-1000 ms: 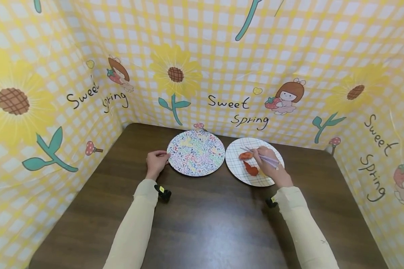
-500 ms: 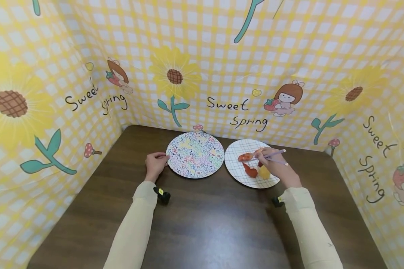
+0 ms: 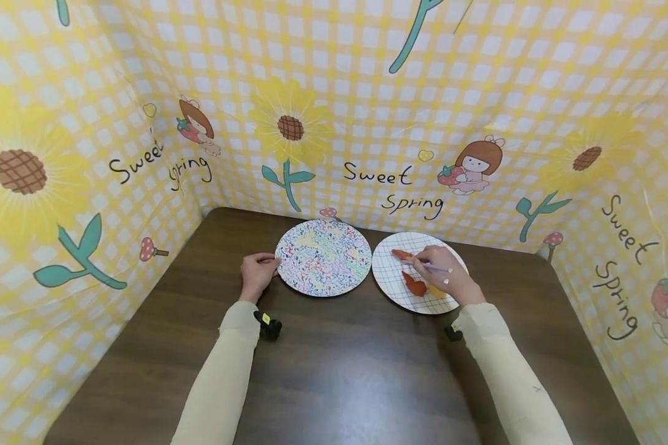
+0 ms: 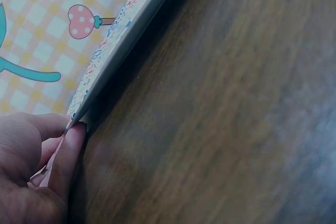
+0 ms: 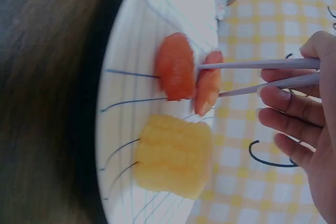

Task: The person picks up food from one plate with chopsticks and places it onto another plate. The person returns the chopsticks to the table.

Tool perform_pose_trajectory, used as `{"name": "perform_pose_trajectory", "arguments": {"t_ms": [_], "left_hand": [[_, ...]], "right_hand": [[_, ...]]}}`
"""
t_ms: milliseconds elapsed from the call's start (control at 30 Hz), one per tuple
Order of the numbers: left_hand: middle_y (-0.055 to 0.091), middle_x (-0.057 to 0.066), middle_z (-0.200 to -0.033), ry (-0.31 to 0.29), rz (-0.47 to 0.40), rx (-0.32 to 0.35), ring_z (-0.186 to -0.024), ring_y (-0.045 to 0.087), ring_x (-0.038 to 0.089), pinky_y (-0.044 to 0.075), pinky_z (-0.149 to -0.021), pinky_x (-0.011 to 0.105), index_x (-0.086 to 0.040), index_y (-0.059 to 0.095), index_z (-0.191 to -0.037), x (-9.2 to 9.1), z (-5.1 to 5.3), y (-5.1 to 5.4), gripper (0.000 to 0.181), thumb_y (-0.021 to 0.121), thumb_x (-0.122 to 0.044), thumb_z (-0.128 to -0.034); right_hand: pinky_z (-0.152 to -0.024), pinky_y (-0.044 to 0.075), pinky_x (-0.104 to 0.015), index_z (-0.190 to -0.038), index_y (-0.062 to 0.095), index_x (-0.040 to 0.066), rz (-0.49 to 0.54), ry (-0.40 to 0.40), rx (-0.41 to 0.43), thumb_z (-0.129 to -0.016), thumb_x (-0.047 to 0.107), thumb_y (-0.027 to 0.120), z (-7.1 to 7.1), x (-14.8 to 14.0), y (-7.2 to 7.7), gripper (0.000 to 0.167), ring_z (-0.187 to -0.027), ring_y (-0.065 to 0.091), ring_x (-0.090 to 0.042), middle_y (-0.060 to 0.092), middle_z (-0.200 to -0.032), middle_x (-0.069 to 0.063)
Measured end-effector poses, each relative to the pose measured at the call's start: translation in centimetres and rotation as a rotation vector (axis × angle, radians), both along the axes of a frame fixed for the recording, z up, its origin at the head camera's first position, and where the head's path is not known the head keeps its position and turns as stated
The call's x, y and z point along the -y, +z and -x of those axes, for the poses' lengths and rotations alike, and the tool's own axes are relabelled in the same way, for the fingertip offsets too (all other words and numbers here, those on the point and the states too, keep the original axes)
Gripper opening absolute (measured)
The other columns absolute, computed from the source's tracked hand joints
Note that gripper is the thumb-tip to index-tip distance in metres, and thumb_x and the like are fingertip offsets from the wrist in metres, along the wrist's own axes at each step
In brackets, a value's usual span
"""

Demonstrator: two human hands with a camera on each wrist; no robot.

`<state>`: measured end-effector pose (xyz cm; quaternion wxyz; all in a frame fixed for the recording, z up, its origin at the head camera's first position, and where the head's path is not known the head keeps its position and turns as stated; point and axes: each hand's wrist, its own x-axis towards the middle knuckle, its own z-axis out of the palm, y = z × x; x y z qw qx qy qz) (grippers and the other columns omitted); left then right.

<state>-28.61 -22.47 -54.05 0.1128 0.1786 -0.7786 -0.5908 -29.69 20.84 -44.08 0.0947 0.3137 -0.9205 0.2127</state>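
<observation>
My left hand (image 3: 258, 272) pinches the left rim of a round plate with multicoloured squiggles (image 3: 324, 256); thumb and fingers (image 4: 73, 137) meet at its edge in the left wrist view. The right hand (image 3: 445, 272) grips lavender chopsticks (image 5: 262, 64) over a white plate with a grid of lines (image 3: 386, 275). Between the chopstick tips sits an orange-red food piece (image 5: 208, 83); whether it is off the plate I cannot tell. A second orange-red piece (image 5: 176, 66) lies beside it. A chunk of corn (image 5: 173, 156) is on the same plate, partly hidden by the hand in the head view.
The two plates stand side by side near the back of a dark wooden table (image 3: 345, 371). Yellow checked cloth (image 3: 362, 111) with printed flowers and words rises behind it and at both sides. A black wrist camera (image 3: 269, 326) is on the left wrist.
The right hand moved right, then back left, and the chopsticks swung to a new angle. The farther orange-red piece has turned and looks narrower. The left hand stays on its plate.
</observation>
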Motion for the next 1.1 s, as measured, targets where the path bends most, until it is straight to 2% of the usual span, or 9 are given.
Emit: {"name": "perform_pose_trajectory", "arguments": {"t_ms": [300, 467, 567, 767, 933, 1000, 1100], "left_hand": [[0.072, 0.026, -0.107, -0.015, -0.002, -0.020, -0.069, 0.068, 0.007, 0.056, -0.060, 0.015, 0.006, 0.072, -0.115, -0.1, -0.2, 0.3, 0.029, 0.074, -0.012, -0.0932], [0.072, 0.027, -0.108, -0.015, 0.000, -0.022, -0.070, 0.068, 0.008, 0.055, -0.060, 0.014, 0.007, 0.072, -0.116, -0.1, -0.2, 0.2, 0.029, 0.074, -0.012, -0.0935], [0.072, 0.026, -0.107, -0.012, 0.002, -0.020, -0.069, 0.068, 0.007, 0.055, -0.060, 0.014, 0.007, 0.072, -0.115, -0.1, -0.2, 0.2, 0.029, 0.074, -0.012, -0.0934], [0.073, 0.022, -0.101, 0.002, 0.001, -0.024, -0.067, 0.067, 0.008, 0.055, -0.059, 0.016, 0.006, 0.072, -0.113, 0.0, -0.2, 0.3, 0.028, 0.075, -0.012, -0.0919], [0.073, 0.023, -0.103, -0.009, -0.004, -0.021, -0.065, 0.067, 0.005, 0.056, -0.060, 0.016, 0.006, 0.072, -0.114, 0.0, -0.1, 0.2, 0.029, 0.075, -0.013, -0.0926], [0.073, 0.024, -0.104, -0.008, -0.008, -0.019, -0.065, 0.067, 0.005, 0.056, -0.060, 0.016, 0.006, 0.072, -0.114, 0.0, -0.1, 0.1, 0.029, 0.075, -0.013, -0.0927], [0.073, 0.023, -0.103, -0.003, -0.005, -0.019, -0.065, 0.067, 0.005, 0.055, -0.060, 0.016, 0.006, 0.072, -0.114, 0.0, -0.2, 0.1, 0.029, 0.075, -0.013, -0.0928]], "right_hand": [[-0.058, 0.044, -0.036, -0.056, 0.053, 0.011, -0.056, 0.100, -0.248, -0.092, 0.002, 0.062, 1.3, -0.1, -1.9, 0.038, -0.052, 0.044, -0.017, 0.051, -0.052, 0.001], [-0.052, 0.039, -0.035, -0.051, 0.051, 0.011, -0.019, 0.164, -0.358, -0.084, -0.006, 0.066, 0.9, 0.4, -1.8, 0.040, -0.051, 0.030, -0.010, 0.040, -0.051, 0.004], [-0.051, 0.038, -0.035, -0.052, 0.052, 0.011, 0.002, 0.189, -0.395, -0.081, -0.008, 0.068, 0.8, 0.4, -1.8, 0.038, -0.051, 0.029, -0.010, 0.038, -0.052, 0.005], [-0.054, 0.043, -0.041, -0.056, 0.050, 0.012, -0.065, 0.188, -0.381, -0.086, -0.006, 0.065, 1.8, 0.1, -2.7, 0.038, -0.047, 0.042, -0.019, 0.043, -0.052, 0.002], [-0.058, 0.048, -0.046, -0.056, 0.050, 0.011, -0.144, 0.152, -0.367, -0.091, -0.004, 0.061, 1.2, 0.7, -1.9, 0.039, -0.047, 0.046, -0.023, 0.045, -0.050, -0.001], [-0.059, 0.049, -0.046, -0.056, 0.050, 0.009, -0.140, 0.136, -0.311, -0.093, -0.004, 0.058, 0.8, 0.8, -1.4, 0.040, -0.048, 0.049, -0.024, 0.047, -0.050, -0.002], [-0.061, 0.048, -0.044, -0.057, 0.048, 0.010, -0.079, 0.080, -0.157, -0.098, -0.001, 0.054, 0.3, 0.8, -0.8, 0.043, -0.051, 0.048, -0.022, 0.048, -0.052, -0.001]]}}
